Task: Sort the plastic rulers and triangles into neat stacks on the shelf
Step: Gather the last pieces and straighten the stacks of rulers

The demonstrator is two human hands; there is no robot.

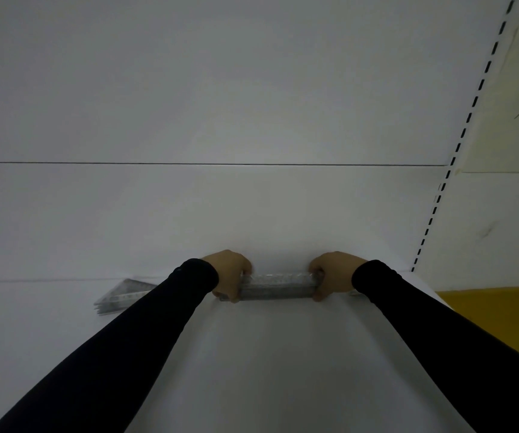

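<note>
The left hand and right hand pinch the ends of a see-through ruler stack (flat, shiny plastic) between their fingers; clear triangles lie left.

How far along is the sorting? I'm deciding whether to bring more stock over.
Looks well along. Done: a stack of clear triangles lies on the white shelf, partly behind the left sleeve. In hand: the left hand and right hand grip a bundle of rulers by its ends, seemingly squaring it. Left: setting it down; no loose pieces show.
</note>
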